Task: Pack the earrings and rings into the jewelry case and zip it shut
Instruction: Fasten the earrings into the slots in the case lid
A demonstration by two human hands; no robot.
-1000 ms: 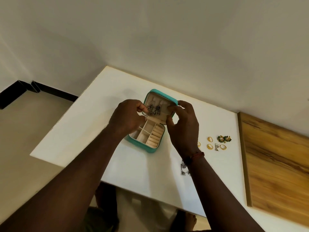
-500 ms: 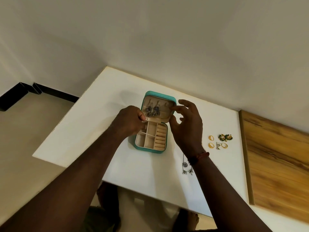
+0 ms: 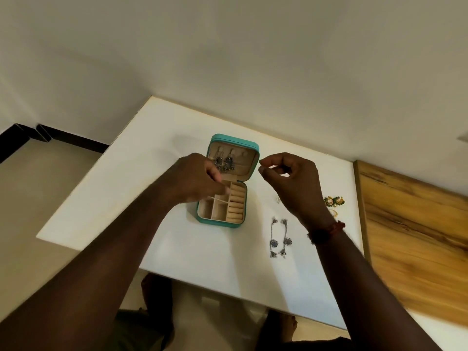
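The grip of the left hand (image 3: 200, 179) is bent downward, and its fingertips reach into the far left part of the open jewelry case (image 3: 215, 222). This hand is blurred, so we cannot tell if the grip holds something. The grip of the right hand (image 3: 291, 183) is narrow: the fingers are curled and the tips of thumb and forefinger meet just beside the right edge of the lid (image 3: 249, 148), above the table. We cannot tell if some tiny thing is between them. A red thread (image 3: 331, 229) goes around the right wrist.

The case is teal outside and beige inside. It stands near the middle of the table (image 3: 121, 198) with the lid upright at the far side. A pair of dark earrings (image 3: 224, 162) hangs inside the lid. The base has small square compartments on the left and a row of padded rolls (image 3: 236, 203) on the right.

To the right of the case, under the right forearm, a pair of long silver earrings (image 3: 279, 238) lies flat on the table. Further right lies a pair of green and gold flower earrings (image 3: 334, 200), and just near them a gold ring (image 3: 333, 213) is half hidden behind the wrist.

The table is white and plain. At its right end a wooden board (image 3: 410, 236) with brown grain begins. Behind the table rises a cream wall (image 3: 253, 59). On the left we see a beige floor (image 3: 38, 193) with a black skirting (image 3: 65, 139), and bare feet (image 3: 154, 287) show under the near edge of the table.
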